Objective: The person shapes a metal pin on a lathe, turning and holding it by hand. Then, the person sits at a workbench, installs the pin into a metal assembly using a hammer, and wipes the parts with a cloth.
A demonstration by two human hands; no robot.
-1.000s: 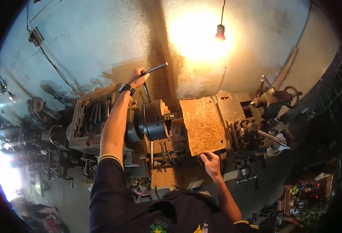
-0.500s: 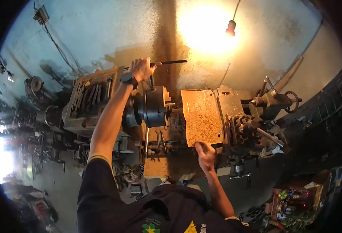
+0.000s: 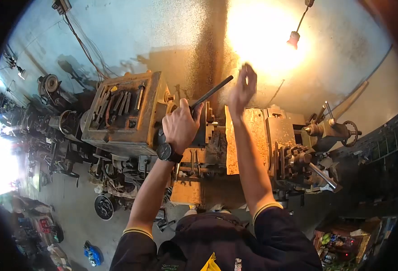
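My left hand (image 3: 181, 124), with a watch on its wrist, is wrapped round the dark bar handle of a chuck key (image 3: 214, 89). The bar slants up to the right past my thumb. Beneath that hand sits the lathe chuck (image 3: 209, 118), its jaws showing on the right side; the hand hides where key and chuck meet. My right hand (image 3: 243, 90) is raised just right of the bar's free end, a little blurred, fingers stretched upward and nothing visible in them. Behind my right forearm lies a chip-covered sheet (image 3: 257, 131) on the lathe bed.
Several tools lie in the tray on top of the headstock (image 3: 122, 106). A tool post (image 3: 300, 160) with a long lever and the tailstock (image 3: 325, 131) stand to the right. A lit bulb (image 3: 294, 39) hangs above. Wrenches (image 3: 195, 160) rest below the chuck.
My right hand has left the sheet's lower edge and risen beside the bar. My left hand, still on the chuck key, has come lower and nearer, and the bar now slants. The view has shifted.
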